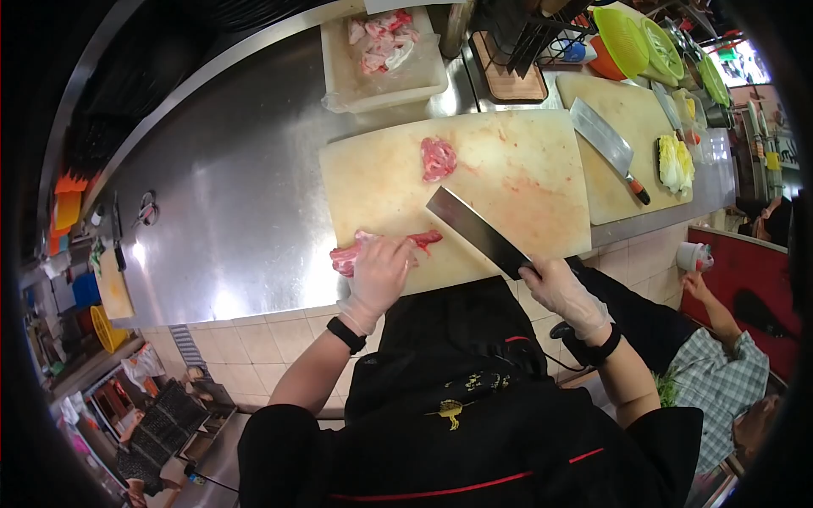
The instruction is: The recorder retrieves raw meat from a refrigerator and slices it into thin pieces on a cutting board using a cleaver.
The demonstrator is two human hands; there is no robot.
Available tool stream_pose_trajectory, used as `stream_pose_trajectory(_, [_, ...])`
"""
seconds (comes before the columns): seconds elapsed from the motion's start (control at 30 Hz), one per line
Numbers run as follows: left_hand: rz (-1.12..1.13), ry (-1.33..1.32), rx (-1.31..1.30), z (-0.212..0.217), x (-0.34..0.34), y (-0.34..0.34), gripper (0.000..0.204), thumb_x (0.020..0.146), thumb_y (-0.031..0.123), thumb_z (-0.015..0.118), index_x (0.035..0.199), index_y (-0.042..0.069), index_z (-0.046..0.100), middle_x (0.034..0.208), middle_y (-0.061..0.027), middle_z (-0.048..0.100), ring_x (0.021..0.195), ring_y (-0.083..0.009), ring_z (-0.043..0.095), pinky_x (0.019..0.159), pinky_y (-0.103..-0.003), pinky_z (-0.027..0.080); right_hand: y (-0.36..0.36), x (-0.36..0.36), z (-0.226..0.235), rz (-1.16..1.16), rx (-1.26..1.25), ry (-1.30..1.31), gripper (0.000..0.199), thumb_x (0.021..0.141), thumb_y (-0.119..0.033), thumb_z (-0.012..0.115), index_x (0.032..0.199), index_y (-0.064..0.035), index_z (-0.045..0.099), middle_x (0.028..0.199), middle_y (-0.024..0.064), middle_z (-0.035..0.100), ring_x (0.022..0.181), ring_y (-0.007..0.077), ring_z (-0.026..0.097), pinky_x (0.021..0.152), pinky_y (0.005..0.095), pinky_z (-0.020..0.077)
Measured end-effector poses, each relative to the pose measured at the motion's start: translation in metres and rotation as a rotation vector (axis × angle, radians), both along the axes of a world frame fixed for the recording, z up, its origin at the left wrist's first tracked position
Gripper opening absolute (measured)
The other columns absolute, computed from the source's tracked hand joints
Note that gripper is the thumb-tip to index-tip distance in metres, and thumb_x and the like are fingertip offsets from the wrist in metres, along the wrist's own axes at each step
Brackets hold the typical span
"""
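Slippage seems the chief hazard at the left hand (381,267), which wears a thin clear glove and rests bent-fingered on a long, red-and-pale strip of raw meat (342,261) lying beneath it; slick flesh could roll on the smooth, cream-coloured rectangular cutting board (373,178) and expose those fingers. Clear-gloved too, the right hand (561,292) is closed around the rear end of a broad, dark-grey rectangular steel cleaver (478,233), whose blade reaches forward and leftward from it. The blade's far end stands apart from the left hand, ahead and to its right, yet a careless leftward sweep could nick the fingertips. Grease on the glove might also let the handle twist in the right hand. Ahead of the left hand, a small, pinkish-red chunk of raw meat (439,159) sits just beyond the blade, where a forward push could knock it away.
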State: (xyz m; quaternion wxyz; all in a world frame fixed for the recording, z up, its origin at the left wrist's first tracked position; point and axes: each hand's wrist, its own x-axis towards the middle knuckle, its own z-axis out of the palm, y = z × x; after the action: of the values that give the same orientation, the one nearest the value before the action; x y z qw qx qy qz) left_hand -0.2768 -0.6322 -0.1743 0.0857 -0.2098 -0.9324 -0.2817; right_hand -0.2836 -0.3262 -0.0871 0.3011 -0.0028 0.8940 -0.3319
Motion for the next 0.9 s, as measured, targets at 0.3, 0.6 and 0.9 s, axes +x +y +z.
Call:
stream_pose_trajectory(0.3, [-0.023, -0.235, -0.325, -0.002, -0.036, 0.024, 0.01, 0.084, 0.014, 0.059, 0.092, 0.008, 0.06, 0.08, -0.0105, 0.06, 0.077, -0.023, 0.061, 0.067, -0.037, 0.05, -0.004, -0.001, -0.001, 0.017, 0.019, -0.022, 0.018, 0.09, -0.016, 0.056, 0.092, 0.0018, 0.059, 0.067, 0.024, 0.059, 0.061, 0.0381, 0.06, 0.057, 0.0419, 0.0467])
stream_pose_trajectory(0.6, [0.432, -1.265, 0.975, 0.031, -0.062, 0.004, 0.023, 0.097, 0.018, 0.046, 0.101, 0.0, 0.059, 0.08, -0.0044, 0.059, 0.065, -0.0106, 0.057, 0.043, -0.023, 0.046, -0.005, -0.002, 0.002, -0.04, 0.021, -0.052, 0.02, 0.09, -0.017, 0.057, 0.092, 0.0032, 0.059, 0.074, 0.0272, 0.06, 0.071, 0.0446, 0.059, 0.062, 0.0436, 0.0474])
stream_pose_trajectory(0.9, [0.336, -0.062, 0.245, -0.007, -0.037, 0.006, 0.022, 0.083, 0.009, 0.06, 0.104, 0.003, 0.063, 0.099, -0.0071, 0.063, 0.085, -0.0212, 0.057, 0.079, -0.036, 0.046, -0.009, -0.004, 0.009, -0.035, 0.026, -0.045, 0.02, 0.09, -0.017, 0.056, 0.092, 0.0029, 0.059, 0.072, 0.0263, 0.06, 0.067, 0.0428, 0.059, 0.06, 0.0429, 0.0475])
